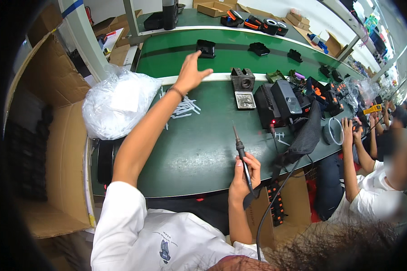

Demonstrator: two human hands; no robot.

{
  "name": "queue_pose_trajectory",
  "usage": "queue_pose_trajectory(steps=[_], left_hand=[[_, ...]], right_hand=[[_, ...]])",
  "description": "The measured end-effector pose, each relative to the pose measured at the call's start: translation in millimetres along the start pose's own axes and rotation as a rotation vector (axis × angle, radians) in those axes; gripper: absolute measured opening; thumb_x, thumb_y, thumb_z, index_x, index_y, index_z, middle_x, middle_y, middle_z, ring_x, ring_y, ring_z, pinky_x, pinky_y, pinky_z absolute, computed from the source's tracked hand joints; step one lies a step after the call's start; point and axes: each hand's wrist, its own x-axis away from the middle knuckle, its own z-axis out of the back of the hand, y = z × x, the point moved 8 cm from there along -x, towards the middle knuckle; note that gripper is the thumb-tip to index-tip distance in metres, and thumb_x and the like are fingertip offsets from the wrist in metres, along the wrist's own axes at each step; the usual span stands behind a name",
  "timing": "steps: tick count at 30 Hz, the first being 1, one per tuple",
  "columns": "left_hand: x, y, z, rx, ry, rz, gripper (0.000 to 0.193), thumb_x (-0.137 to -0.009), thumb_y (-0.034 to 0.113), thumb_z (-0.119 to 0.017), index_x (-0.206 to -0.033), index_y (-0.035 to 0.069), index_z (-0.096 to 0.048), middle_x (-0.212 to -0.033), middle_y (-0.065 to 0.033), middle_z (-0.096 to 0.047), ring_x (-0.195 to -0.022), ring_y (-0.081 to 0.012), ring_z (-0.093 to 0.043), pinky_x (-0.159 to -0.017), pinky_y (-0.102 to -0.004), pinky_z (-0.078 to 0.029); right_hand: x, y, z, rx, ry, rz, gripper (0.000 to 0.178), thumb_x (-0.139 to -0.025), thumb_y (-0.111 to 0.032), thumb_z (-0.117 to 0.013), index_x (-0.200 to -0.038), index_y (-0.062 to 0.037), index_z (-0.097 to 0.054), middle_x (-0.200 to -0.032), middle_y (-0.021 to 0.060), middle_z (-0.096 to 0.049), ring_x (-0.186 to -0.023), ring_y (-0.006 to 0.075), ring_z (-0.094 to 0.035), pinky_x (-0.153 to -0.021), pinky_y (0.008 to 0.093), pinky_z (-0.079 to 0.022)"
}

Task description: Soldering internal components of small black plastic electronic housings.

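Soldering iron (240,147) in the right hand (242,181), left hand (191,74) stretched out to a black plastic part (206,48).
The right fingers and thumb are closed around the iron's handle near the tabletop's (172,158) near edge, its tip aimed toward the far edge. The left hand is spread, thumb wide of the extended fingers, gripping nothing; its fingertips reach the part's near side, but whether they touch I cannot tell. The part lies on the green belt (167,47), beyond the tabletop's far edge. By that edge stands a dark soldering stand (242,80); pale strips (185,107) lie toward the far left corner, beside a plastic bag (115,118).
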Motion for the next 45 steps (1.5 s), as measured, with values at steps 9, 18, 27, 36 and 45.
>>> queue_pose_trajectory(steps=[9,18,27,36,45], left_hand=[[204,112,155,0.402,-0.226,0.042,0.031,-0.094,0.007,-0.072,-0.124,0.000,-0.070,-0.110,-0.0102,-0.074,-0.102,-0.0181,-0.071,-0.090,-0.0310,-0.058],[238,-32,449,-0.161,0.999,0.149,0.032,-0.091,0.005,-0.069,-0.121,-0.003,-0.065,-0.102,-0.0079,-0.070,-0.089,-0.0144,-0.066,-0.085,-0.0287,-0.055],[219,-270,583,-1.242,0.784,0.931,0.072,-0.079,0.036,-0.080,-0.143,0.014,-0.055,-0.141,-0.0211,-0.056,-0.136,-0.0391,-0.049,-0.115,-0.0520,-0.038],[22,-361,299,-1.018,-0.014,0.621,0.067,-0.088,0.043,-0.073,-0.147,0.016,-0.054,-0.147,-0.0219,-0.051,-0.135,-0.0399,-0.048,-0.113,-0.0583,-0.036],[158,-303,521,-1.237,0.019,0.774,0.058,-0.093,0.030,-0.071,-0.148,0.022,-0.055,-0.150,-0.0284,-0.042,-0.134,-0.0501,-0.042,-0.108,-0.0683,-0.035]], right_hand=[[-11,-4,22,0.083,0.075,0.040,0.026,-0.103,-0.002,-0.055,-0.127,0.0069,-0.060,-0.125,0.0171,-0.062,-0.112,0.0259,-0.066,-0.104,0.0393,-0.054],[-58,-24,5,0.176,0.101,0.088,0.017,-0.105,-0.010,-0.058,-0.115,0.0036,-0.058,-0.100,0.0171,-0.069,-0.085,0.0205,-0.066,-0.079,0.0317,-0.054],[-71,-27,49,0.375,0.170,0.139,0.011,-0.102,-0.002,-0.061,-0.110,0.0048,-0.060,-0.118,0.0204,-0.068,-0.089,0.0221,-0.070,-0.083,0.0310,-0.059],[-127,-36,-32,0.143,0.110,0.194,0.012,-0.101,0.000,-0.063,-0.111,0.0048,-0.057,-0.115,0.0213,-0.069,-0.087,0.0213,-0.074,-0.079,0.0320,-0.063],[-180,4,-67,0.119,-0.047,0.084,0.021,-0.105,-0.005,-0.059,-0.121,0.0080,-0.060,-0.121,0.0183,-0.068,-0.103,0.0217,-0.073,-0.093,0.0312,-0.060]])
